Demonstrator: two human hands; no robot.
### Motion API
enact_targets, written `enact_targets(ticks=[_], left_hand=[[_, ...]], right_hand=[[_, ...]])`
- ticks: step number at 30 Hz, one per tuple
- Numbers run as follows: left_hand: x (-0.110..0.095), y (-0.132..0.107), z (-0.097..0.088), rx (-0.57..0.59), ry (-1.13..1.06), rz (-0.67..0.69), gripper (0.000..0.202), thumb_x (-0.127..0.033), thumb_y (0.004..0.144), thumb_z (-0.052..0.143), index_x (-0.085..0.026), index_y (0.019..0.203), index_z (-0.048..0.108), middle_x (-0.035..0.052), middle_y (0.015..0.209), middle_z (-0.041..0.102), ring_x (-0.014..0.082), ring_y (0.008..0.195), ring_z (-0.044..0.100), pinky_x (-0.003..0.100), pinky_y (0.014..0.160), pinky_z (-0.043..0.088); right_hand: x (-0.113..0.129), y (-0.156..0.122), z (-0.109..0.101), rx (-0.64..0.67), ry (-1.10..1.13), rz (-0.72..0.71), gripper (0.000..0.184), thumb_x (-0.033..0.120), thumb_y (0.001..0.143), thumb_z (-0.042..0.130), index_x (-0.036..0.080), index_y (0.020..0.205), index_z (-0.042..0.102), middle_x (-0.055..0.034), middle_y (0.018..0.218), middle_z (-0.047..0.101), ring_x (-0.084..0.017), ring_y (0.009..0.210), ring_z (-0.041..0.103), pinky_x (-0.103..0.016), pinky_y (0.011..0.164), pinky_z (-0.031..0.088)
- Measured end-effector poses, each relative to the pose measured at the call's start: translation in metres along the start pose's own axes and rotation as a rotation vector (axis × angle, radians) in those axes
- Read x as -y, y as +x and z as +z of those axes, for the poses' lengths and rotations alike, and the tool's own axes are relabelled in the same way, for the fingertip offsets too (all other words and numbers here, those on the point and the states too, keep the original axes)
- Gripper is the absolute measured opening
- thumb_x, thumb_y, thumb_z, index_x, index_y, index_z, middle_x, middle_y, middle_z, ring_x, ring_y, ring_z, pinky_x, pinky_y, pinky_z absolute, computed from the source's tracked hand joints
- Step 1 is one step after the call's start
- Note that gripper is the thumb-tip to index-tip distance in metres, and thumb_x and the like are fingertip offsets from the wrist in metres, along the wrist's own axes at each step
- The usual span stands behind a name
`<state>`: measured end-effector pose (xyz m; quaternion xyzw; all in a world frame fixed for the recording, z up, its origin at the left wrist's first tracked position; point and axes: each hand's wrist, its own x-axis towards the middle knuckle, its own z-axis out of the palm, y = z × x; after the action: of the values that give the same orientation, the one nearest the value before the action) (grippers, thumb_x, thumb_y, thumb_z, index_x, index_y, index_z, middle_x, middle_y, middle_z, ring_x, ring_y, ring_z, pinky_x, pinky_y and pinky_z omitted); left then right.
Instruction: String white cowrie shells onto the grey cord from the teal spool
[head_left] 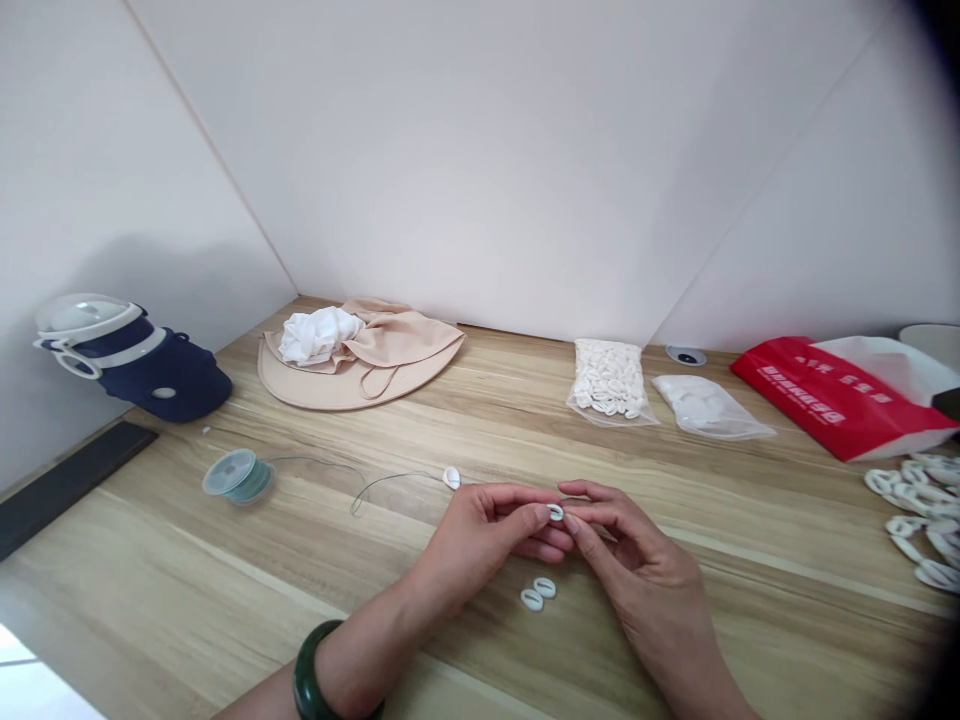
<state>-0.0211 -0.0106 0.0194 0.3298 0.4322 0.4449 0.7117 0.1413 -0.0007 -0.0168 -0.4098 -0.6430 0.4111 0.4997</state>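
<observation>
My left hand [501, 530] pinches a small white cowrie shell [555, 512] between thumb and fingers. Right beside the shell, the thumb and fingertips of my right hand [637, 560] are pressed together; what they pinch is too small to make out. A second cowrie shell [451, 478] lies behind my left hand on a thin grey-green cord [405, 474]. That cord runs left across the table to a clear spool [238, 475] wound with green cord. Two loose cowrie shells [538, 594] rest on the wood just in front of my hands.
Along the back are a beige sun hat [360, 370] with white cloth, a bag of shells [609, 380], a smaller clear bag [705, 405] and a red packet [832, 395]. Strung shells [919, 510] lie far right. A navy bottle [150, 360] leans at left.
</observation>
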Motion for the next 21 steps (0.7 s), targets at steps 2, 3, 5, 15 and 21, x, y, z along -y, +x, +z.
enact_targets(ticks=[2, 3, 5, 15, 21], left_hand=[[0.0011, 0.0005, 0.0001, -0.016, 0.009, 0.010, 0.024, -0.026, 0.077, 0.069, -0.009, 0.093, 0.072, 0.0104, 0.086, 0.074, 0.0153, 0.071, 0.069, 0.026, 0.073, 0.056], [0.0019, 0.0010, 0.0003, -0.030, 0.011, 0.011, 0.023, -0.026, 0.075, 0.071, -0.009, 0.091, 0.072, 0.0099, 0.084, 0.074, 0.0149, 0.070, 0.069, 0.025, 0.072, 0.056], [0.0036, 0.0022, 0.0006, -0.060, 0.012, 0.011, 0.023, -0.026, 0.073, 0.073, -0.008, 0.087, 0.071, 0.0085, 0.078, 0.074, 0.0146, 0.067, 0.068, 0.025, 0.070, 0.056], [0.0055, 0.0028, 0.0024, -0.110, 0.018, 0.004, 0.023, -0.025, 0.068, 0.075, -0.008, 0.083, 0.071, 0.0061, 0.071, 0.072, 0.0129, 0.061, 0.066, 0.025, 0.066, 0.056], [0.0024, 0.0016, 0.0021, -0.106, 0.010, -0.025, 0.019, -0.022, 0.070, 0.072, -0.010, 0.084, 0.072, 0.0047, 0.067, 0.072, 0.0132, 0.061, 0.067, 0.025, 0.068, 0.056]], right_hand=[[-0.0009, -0.0010, -0.0001, 0.023, -0.064, -0.050, 0.016, 0.015, 0.086, 0.060, 0.028, 0.087, 0.068, -0.0023, 0.105, 0.061, -0.015, 0.104, 0.059, -0.022, 0.081, 0.051], [-0.0010, -0.0013, 0.0000, 0.034, -0.110, -0.077, 0.016, 0.014, 0.086, 0.059, 0.028, 0.089, 0.067, -0.0025, 0.106, 0.061, -0.015, 0.104, 0.058, -0.024, 0.082, 0.051], [-0.0007, -0.0018, 0.0008, 0.052, -0.193, -0.124, 0.016, 0.014, 0.086, 0.059, 0.027, 0.090, 0.066, -0.0032, 0.106, 0.060, -0.016, 0.103, 0.058, -0.026, 0.085, 0.050], [0.0037, -0.0034, 0.0019, 0.081, -0.195, -0.112, 0.012, 0.015, 0.087, 0.057, 0.024, 0.091, 0.062, -0.0070, 0.108, 0.057, -0.018, 0.104, 0.057, -0.025, 0.077, 0.057], [0.0075, -0.0040, 0.0052, 0.080, -0.081, -0.072, 0.018, 0.014, 0.088, 0.053, 0.024, 0.102, 0.058, -0.0078, 0.113, 0.053, -0.017, 0.108, 0.057, -0.025, 0.080, 0.058]])
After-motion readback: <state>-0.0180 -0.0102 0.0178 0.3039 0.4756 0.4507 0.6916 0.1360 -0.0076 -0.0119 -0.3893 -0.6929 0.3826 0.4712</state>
